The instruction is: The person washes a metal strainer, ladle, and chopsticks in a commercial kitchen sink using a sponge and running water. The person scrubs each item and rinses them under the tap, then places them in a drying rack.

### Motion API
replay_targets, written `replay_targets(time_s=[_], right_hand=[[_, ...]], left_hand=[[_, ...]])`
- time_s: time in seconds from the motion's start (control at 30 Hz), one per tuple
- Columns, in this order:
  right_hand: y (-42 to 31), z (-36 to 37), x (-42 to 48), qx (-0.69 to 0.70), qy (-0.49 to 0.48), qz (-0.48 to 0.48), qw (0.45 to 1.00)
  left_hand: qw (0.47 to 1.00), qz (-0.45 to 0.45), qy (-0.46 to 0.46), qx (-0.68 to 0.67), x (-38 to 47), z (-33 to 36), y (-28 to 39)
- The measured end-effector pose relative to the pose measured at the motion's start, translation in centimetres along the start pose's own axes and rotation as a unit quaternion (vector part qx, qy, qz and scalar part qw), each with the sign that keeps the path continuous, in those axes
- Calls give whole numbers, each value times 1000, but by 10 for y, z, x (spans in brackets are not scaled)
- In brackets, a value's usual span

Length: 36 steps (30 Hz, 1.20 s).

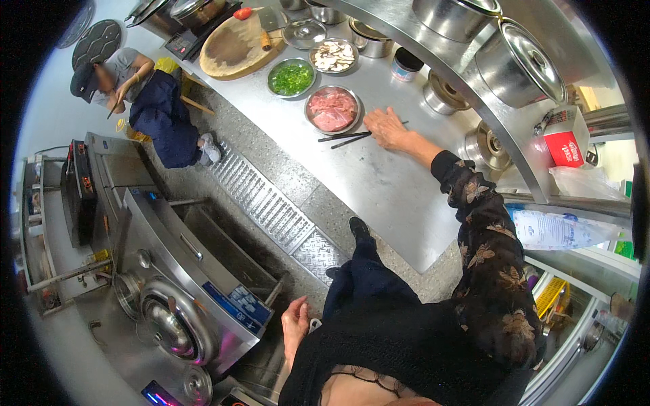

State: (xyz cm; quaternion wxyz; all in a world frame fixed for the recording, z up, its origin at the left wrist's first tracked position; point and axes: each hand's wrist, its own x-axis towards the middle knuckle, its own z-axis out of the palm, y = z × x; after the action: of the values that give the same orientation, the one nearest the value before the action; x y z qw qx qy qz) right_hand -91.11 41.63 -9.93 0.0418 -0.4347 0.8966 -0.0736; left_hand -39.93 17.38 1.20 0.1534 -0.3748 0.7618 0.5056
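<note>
My right hand (386, 128) reaches over the steel counter (401, 203), its fingers at the ends of a pair of black chopsticks (341, 136); whether it grips them cannot be told. The chopsticks lie beside a steel bowl of raw sliced meat (332, 110). Behind that bowl are a bowl of chopped green onions (292, 78) and a bowl of sliced mushrooms (333, 55). My left hand (296, 320) hangs low by my side, away from the counter, fingers loosely curled, with nothing visible in it.
A round wooden chopping board (236, 48) with a cleaver (273, 19) lies at the counter's far end. Lidded steel pots (523, 63) stand on the shelf (457, 76) at right. A seated person (162, 109) is across the aisle. A steel stove unit (203, 284) stands at left.
</note>
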Motion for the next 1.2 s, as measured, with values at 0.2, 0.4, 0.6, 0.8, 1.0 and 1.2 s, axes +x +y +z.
replay_targets(time_s=[0.2, 0.4, 0.6, 0.8, 1.0, 1.2], right_hand=[[-24, -4, -25, -58, -52, -4, 997], [-72, -17, -68, 168, -84, -93, 978], [-168, -54, -76, 207, -143, -196, 948], [-78, -69, -24, 343, 157, -58, 924], [45, 42, -21, -71, 73, 270, 957], [36, 50, -24, -64, 125, 185, 973]], left_hand=[[984, 142, 12, 105, 40, -11, 24], [907, 377, 44, 182, 79, 14, 153], [915, 288, -56, 277, 119, 67, 180], [959, 203, -65, 186, 127, 73, 59], [987, 137, 23, 79, 72, 31, 42], [991, 62, 116, -2, 54, 48, 43]])
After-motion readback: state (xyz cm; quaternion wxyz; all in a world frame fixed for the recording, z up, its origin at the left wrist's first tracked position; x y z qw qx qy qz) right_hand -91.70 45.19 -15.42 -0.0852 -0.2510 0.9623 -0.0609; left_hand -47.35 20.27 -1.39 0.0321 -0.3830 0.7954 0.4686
